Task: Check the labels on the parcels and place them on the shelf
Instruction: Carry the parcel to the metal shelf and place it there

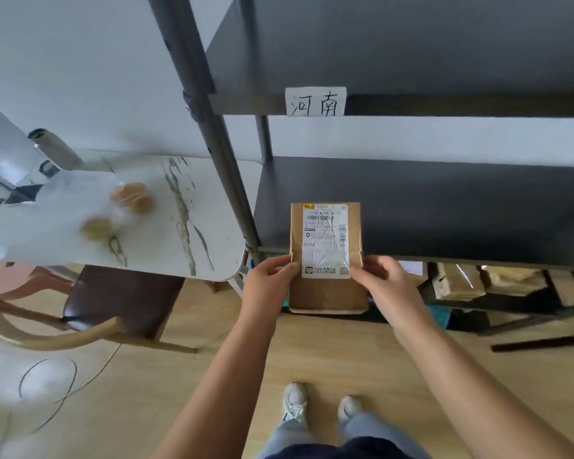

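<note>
A brown cardboard parcel (327,293) with a white shipping label (325,243) on top lies half over the front edge of a dark shelf board (444,210). My left hand (269,276) grips its left edge and my right hand (381,279) grips its right edge. The far half of the parcel rests above the board, the near half sticks out over the floor. A white paper tag (315,101) with handwritten characters is stuck on the front edge of the shelf above.
The rack's grey post (219,154) stands just left of the parcel. A marble-look table (179,220) with a plastic bag (73,207) sits at left, a chair (113,299) beneath it. More brown parcels (458,281) lie on the lower shelf at right.
</note>
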The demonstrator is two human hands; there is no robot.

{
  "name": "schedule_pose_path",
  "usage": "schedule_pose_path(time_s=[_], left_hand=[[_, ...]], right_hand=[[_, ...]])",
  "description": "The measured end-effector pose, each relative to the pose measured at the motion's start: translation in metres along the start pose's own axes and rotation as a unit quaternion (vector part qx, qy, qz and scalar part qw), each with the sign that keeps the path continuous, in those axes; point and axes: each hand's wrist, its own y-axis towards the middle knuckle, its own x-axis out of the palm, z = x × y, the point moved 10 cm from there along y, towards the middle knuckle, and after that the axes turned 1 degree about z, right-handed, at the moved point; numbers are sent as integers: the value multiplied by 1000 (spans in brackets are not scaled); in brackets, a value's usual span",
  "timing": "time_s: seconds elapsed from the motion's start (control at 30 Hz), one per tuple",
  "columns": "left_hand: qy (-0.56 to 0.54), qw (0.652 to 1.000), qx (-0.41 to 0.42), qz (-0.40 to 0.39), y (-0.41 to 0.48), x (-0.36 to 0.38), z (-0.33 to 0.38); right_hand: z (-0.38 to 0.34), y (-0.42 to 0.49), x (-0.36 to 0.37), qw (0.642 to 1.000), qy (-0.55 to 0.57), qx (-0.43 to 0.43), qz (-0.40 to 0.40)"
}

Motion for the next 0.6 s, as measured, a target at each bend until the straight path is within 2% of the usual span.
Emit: schedule_pose_path(time_s=[0.37, 0.6], left_hand=[[16, 998, 37, -41, -46, 14, 1], [-8, 995, 89, -35, -73, 8, 24]], right_hand=[[16, -30, -31, 999, 14, 17, -35], [0, -47, -41, 998, 40, -14, -39]])
